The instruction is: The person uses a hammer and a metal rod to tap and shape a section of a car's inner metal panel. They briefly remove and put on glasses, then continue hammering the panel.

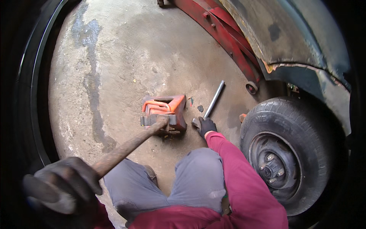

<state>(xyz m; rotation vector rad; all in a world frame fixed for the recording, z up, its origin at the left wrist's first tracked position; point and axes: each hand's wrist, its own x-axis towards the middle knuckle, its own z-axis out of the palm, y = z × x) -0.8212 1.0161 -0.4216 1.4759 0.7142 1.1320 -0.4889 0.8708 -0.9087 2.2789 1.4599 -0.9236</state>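
Observation:
My left hand (72, 183), in a dark glove, is closed round the near end of a long wooden-handled hammer (129, 149). The handle slants up and away to the right. Its far end lies over an orange jack stand (176, 104) on the floor, and I cannot make out clearly where the hammer's head and the stand part. My right hand (207, 126), also gloved, is wrapped round a grey metal L-shaped wrench (214, 100) right of the stand. The wrench's straight bar points away from me, its short end showing left of my fingers.
A black-tyred wheel (282, 160) with exposed studs stands close on my right, under worn vehicle bodywork (301, 42). Beyond it, a long red floor jack (228, 38) reaches under the vehicle. Stained concrete floor (122, 57) lies ahead and left, with a dark curved edge (32, 72) at far left.

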